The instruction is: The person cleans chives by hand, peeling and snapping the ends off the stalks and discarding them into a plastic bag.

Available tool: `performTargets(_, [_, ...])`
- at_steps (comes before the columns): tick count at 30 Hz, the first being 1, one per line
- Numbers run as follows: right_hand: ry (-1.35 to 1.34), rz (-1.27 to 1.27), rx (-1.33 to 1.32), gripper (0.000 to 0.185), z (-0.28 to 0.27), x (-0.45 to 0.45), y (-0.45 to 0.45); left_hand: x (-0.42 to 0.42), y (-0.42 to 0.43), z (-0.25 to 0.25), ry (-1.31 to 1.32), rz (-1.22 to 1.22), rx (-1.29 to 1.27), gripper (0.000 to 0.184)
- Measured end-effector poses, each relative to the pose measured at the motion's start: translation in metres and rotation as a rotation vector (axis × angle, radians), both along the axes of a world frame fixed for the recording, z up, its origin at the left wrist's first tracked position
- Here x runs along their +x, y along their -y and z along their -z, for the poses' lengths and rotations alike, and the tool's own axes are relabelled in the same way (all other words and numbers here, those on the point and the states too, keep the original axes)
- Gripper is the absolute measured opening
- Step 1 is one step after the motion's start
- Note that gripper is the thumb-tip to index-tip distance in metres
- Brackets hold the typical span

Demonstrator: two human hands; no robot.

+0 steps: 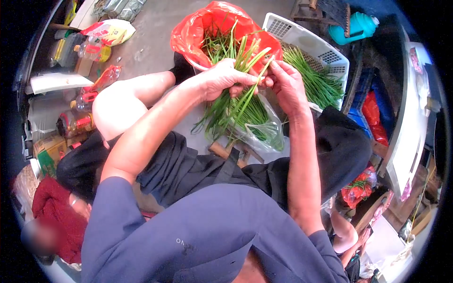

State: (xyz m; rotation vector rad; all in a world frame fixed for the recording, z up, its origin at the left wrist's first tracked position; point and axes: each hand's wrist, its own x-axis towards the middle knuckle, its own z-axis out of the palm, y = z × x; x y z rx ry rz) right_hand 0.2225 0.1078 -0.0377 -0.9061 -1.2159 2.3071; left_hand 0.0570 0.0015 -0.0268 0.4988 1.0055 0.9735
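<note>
My left hand (221, 79) is closed round a bunch of garlic chives (244, 55), pale ends up and green leaves hanging below. Close beside it, my right hand (289, 86) pinches the pale end of a stalk that slants across the bunch. Just beyond my hands stands a bucket lined with a red plastic bag (185, 35), with loose green scraps inside. More chives lie below my hands, partly on a clear plastic bag (274, 137). To the right, a white plastic basket (277, 27) holds a thick pile of chives (318, 84).
Bottles (96, 51) and packets stand along the left side. A turquoise jug (355, 28) is at the back right, and a red bag (359, 191) lies lower right. A person in a dark red top (54, 212) is at lower left; another person's leg (343, 232) shows at lower right.
</note>
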Motion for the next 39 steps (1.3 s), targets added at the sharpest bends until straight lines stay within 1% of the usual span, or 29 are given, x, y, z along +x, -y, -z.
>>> performTargets(2, [0.036, 0.11, 0.04, 0.023, 0.006, -0.002, 0.002, -0.001, -0.001, 0.0, 0.024, -0.072, 0.007, 0.034])
performTargets(3, [0.029, 0.146, 0.022, 0.024, 0.01, -0.003, 0.002, -0.001, -0.001, -0.003, 0.023, -0.072, 0.005, 0.034])
performTargets(5, [0.03, 0.172, 0.017, 0.024, 0.015, -0.002, 0.0, -0.001, 0.0, -0.008, -0.009, -0.101, 0.0, 0.023])
performTargets(6, [0.032, 0.197, 0.013, 0.024, 0.015, -0.003, 0.001, -0.002, -0.001, -0.006, -0.009, -0.101, -0.003, 0.023])
performTargets(7, [0.033, 0.196, 0.01, 0.024, 0.015, -0.005, 0.002, -0.003, -0.001, -0.003, -0.028, -0.12, -0.028, 0.019])
performTargets(8, [0.054, 0.188, 0.082, 0.025, 0.016, -0.008, 0.004, -0.003, -0.001, 0.0, -0.047, -0.14, -0.055, 0.015])
performTargets(9, [0.075, 0.179, 0.155, 0.026, 0.015, -0.012, 0.007, -0.003, -0.002, 0.0, -0.046, -0.141, -0.059, 0.015])
performTargets(10, [0.076, 0.178, 0.151, 0.026, 0.017, -0.014, 0.009, -0.002, -0.002, -0.001, -0.036, -0.142, -0.055, 0.014])
performTargets(12, [0.163, 0.081, 0.395, 0.027, 0.019, -0.019, 0.016, -0.001, -0.002, 0.001, -0.025, -0.143, -0.053, 0.013])
performTargets(14, [0.184, 0.055, 0.404, 0.028, 0.014, -0.021, 0.022, -0.001, -0.002, 0.005, -0.067, -0.141, -0.053, 0.01])
performTargets(16, [0.26, 0.095, 0.494, 0.029, 0.019, -0.023, 0.024, 0.0, -0.002, 0.006, -0.079, -0.156, -0.071, 0.008])
performTargets(17, [0.258, 0.132, 0.568, 0.031, 0.031, -0.024, 0.023, 0.0, -0.002, 0.006, -0.091, -0.171, -0.085, 0.007])
performTargets(20, [0.266, 0.134, 0.636, 0.034, 0.037, -0.023, 0.022, -0.001, -0.002, 0.007, -0.095, -0.135, -0.078, 0.008])
performTargets(24, [0.278, 0.135, 0.639, 0.039, 0.047, -0.022, 0.021, -0.004, -0.001, 0.002, -0.049, -0.091, -0.068, 0.009])
performTargets(26, [0.188, 0.11, 0.474, 0.035, 0.049, -0.022, 0.02, -0.006, -0.001, 0.002, -0.039, -0.082, -0.057, 0.011])
performTargets(27, [0.188, 0.11, 0.474, 0.035, 0.043, -0.023, 0.021, -0.007, -0.001, 0.002, -0.039, -0.082, -0.056, 0.011])
performTargets(29, [0.176, 0.144, 0.29, 0.043, 0.021, -0.024, 0.025, -0.009, -0.001, 0.002, -0.041, -0.085, -0.055, 0.014])
performTargets(33, [0.178, 0.156, 0.19, 0.04, 0.024, -0.02, 0.016, -0.014, 0.001, 0.002, -0.04, -0.038, -0.035, 0.015])
performTargets(35, [0.098, 0.282, 0.108, 0.037, 0.037, -0.016, 0.005, -0.013, 0.002, 0.002, -0.037, -0.051, -0.073, 0.015])
performTargets(39, [0.059, 0.301, 0.114, 0.035, 0.034, -0.02, 0.005, -0.014, 0.002, -0.003, -0.032, -0.046, -0.068, 0.015])
